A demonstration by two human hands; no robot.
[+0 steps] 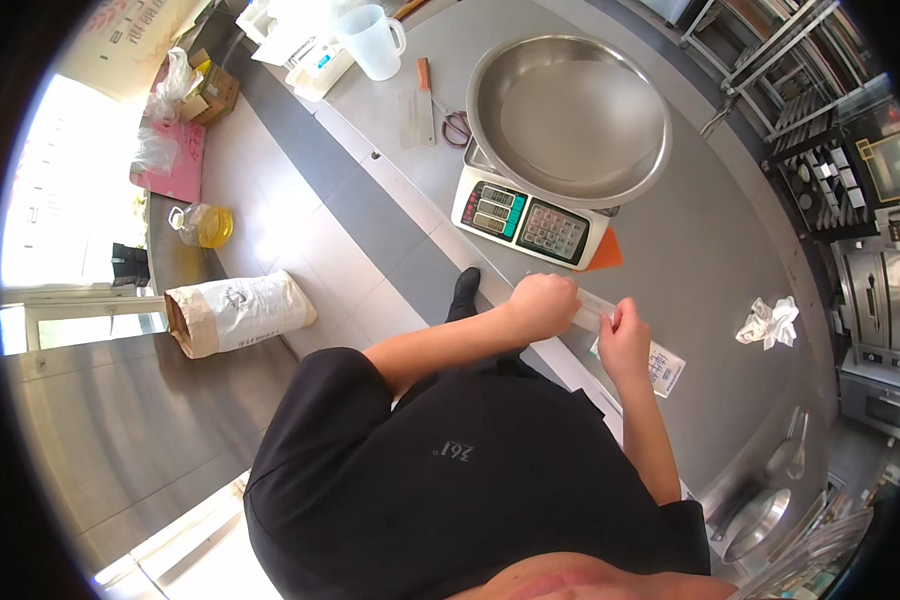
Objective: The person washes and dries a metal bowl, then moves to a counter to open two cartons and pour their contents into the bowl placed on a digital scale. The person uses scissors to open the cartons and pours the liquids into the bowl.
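A piece of clear plastic, perhaps a small bag, is stretched between my two hands above the table's near edge. My left hand is closed in a fist around one end of it. The other end is pinched in the fingers of my right hand. A white carton bearing writing lies on the table, partly hidden behind my right hand and wrist. Just beyond my left hand stands a white digital scale with a keypad and lit displays. On the scale rests a wide stainless steel bowl.
A cleaver and scissors lie left of the bowl, near a plastic measuring jug. Orange card sticks out beside the scale. Crumpled white paper lies rightward. A paper sack and oil jug stand left.
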